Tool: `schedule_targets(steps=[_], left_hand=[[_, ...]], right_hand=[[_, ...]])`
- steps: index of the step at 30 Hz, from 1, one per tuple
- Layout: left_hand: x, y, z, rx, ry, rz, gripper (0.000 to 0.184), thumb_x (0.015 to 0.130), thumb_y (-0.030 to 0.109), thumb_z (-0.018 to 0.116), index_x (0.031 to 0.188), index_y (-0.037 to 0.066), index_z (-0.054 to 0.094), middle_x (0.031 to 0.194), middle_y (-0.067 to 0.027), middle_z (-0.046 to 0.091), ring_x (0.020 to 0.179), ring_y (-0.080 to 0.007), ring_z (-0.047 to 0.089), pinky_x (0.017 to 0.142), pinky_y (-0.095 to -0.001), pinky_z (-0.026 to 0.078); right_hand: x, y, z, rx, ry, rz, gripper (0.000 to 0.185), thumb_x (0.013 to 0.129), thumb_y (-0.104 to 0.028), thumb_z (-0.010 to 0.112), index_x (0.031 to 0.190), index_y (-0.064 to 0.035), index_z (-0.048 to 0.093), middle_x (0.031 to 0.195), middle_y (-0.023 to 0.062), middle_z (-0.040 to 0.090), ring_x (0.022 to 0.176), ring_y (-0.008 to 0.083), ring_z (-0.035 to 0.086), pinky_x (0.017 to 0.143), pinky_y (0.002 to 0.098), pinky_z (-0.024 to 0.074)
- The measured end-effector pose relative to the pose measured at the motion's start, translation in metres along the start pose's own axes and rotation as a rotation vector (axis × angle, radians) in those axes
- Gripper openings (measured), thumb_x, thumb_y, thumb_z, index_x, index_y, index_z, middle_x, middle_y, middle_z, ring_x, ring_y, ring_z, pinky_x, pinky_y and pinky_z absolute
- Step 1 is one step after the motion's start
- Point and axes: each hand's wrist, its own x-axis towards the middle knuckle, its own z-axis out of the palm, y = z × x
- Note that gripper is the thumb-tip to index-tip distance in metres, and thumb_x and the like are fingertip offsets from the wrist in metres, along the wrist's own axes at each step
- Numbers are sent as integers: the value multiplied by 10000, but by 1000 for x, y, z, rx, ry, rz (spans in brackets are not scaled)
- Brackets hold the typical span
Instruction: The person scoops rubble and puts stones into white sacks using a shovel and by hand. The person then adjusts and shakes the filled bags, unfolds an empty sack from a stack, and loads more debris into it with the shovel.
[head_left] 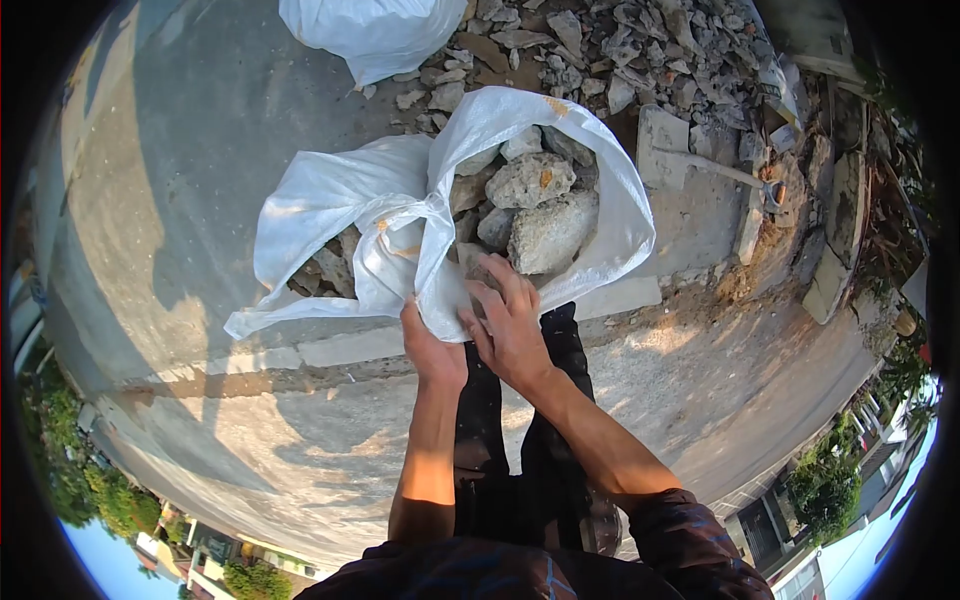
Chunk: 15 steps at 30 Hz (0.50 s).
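A white woven sack (pixel 632 215) stands wide-mouthed in front of me, filled with several grey concrete chunks (pixel 553 232). Against its left side lies more white sack cloth (pixel 325 190) with a second opening showing rubble (pixel 338 262). The cloth is bunched in a knot-like twist (pixel 430 207) between the openings. My left hand (pixel 437 347) is closed on the near edge of the cloth, its fingers partly hidden by it. Beside it, my right hand (pixel 512 322) has its fingers apart and bent at the near rim of the right opening; contact with the cloth is unclear.
Another white sack (pixel 375 35) stands at the far side. A heap of broken rubble (pixel 640 50) lies beyond the filled sack. To the right are a shovel (pixel 715 167) and loose slabs (pixel 835 265). A low curb (pixel 345 345) runs across near my legs (pixel 565 370).
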Motion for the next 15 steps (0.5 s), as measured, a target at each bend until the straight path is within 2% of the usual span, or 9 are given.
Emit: schedule_targets(steps=[1, 4, 5, 8, 9, 10, 12, 13, 15], left_hand=[[-4, 4, 7, -20, 5, -16, 460, 996, 319, 432, 1321, -5, 444, 1268, -127, 546, 1164, -245, 535, 989, -387, 418], [-4, 10, 10, 302, 74, 24, 449, 972, 321, 532, 1282, 0, 482, 1184, -99, 585, 1052, -198, 582, 905, -345, 455], [-3, 8, 10, 359, 96, 48, 424, 939, 265, 607, 1248, -7, 508, 1128, -66, 599, 960, -151, 594, 844, -302, 465], [-3, 3, 4, 448, 85, 89, 448, 933, 286, 617, 1244, -20, 511, 1123, -54, 597, 986, -133, 567, 866, -298, 442], [-3, 2, 4, 443, 92, 87, 448, 933, 286, 617, 1244, -20, 511, 1123, -54, 597, 986, -133, 567, 866, -298, 442], [-4, 0, 6, 448, 144, 51, 465, 930, 307, 620, 1240, -22, 512, 1134, -53, 590, 998, -129, 558, 879, -295, 431], [-1, -2, 10, 456, 183, 30, 482, 927, 328, 623, 1237, -25, 513, 1146, -52, 582, 1010, -125, 549, 893, -291, 420], [1, -2, 6, 480, 213, 31, 490, 927, 350, 619, 1224, -26, 519, 1166, -56, 568, 1039, -128, 532, 909, -298, 410], [4, -1, 3, 504, 242, 47, 499, 927, 373, 614, 1211, -27, 525, 1185, -60, 554, 1067, -131, 515, 925, -306, 400]], right_hand=[[2, -1, -1, -87, -59, -172, 384, 813, -177, 691, 1152, -55, 557, 1329, 166, 464, 1242, 376, 415, 998, 491, 339], [-1, 3, -8, -137, -246, -141, 375, 822, -229, 687, 1137, -61, 576, 1335, 168, 447, 1324, 360, 355, 1036, 485, 328], [-7, 4, -20, -187, -286, -147, 453, 826, -258, 678, 1216, -73, 541, 1332, 176, 443, 1299, 350, 379, 1034, 478, 338], [-35, 19, -55, -319, -393, -77, 565, 803, -232, 691, 1303, -81, 475, 1289, 178, 475, 1256, 349, 416, 1027, 466, 347], [-41, 28, -62, -417, -422, -162, 685, 757, -182, 708, 1355, -40, 404, 1138, 158, 571, 1118, 307, 515, 969, 443, 383], [-47, 32, -61, -420, -426, -158, 685, 757, -182, 708, 1355, -40, 404, 1138, 158, 571, 1118, 307, 515, 969, 443, 383], [-45, 37, -58, -343, -337, -18, 647, 725, -131, 704, 1304, -14, 440, 947, 112, 630, 960, 262, 576, 880, 416, 412], [-39, 38, -59, -282, -303, -68, 496, 736, -83, 664, 1189, 6, 485, 799, 97, 641, 809, 249, 605, 820, 387, 420], [-32, 33, -66, -253, -453, -156, 431, 727, -60, 675, 1106, -27, 474, 773, 93, 618, 787, 268, 603, 816, 385, 413]])
